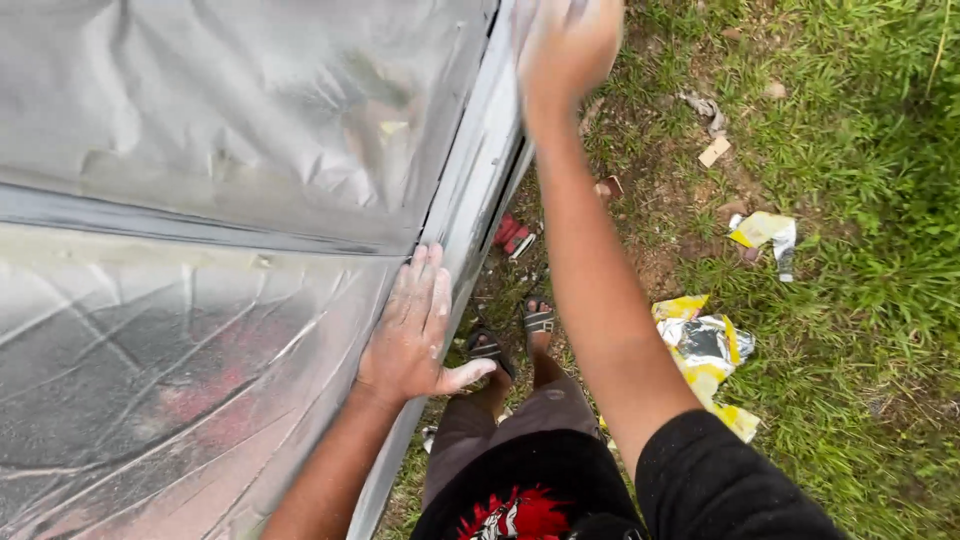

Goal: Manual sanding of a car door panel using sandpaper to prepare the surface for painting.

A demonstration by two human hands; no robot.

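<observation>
On the silver foil panel the left hand lies flat, fingers spread — right hand blurred, grip unclear

Daylit grass with bare soil patches (scattered litter)

1. The crinkled plastic sheet is silvery grey, with a faint reddish tint showing through low down.
2. The flat metal frame edge is pale grey.
3. The torn foil wrapper is yellow and silver.
4. The grass is green, with brown soil patches.
5. The strapped sandals are black and grey.
6. The short-sleeved shirt is black with a red print.
</observation>
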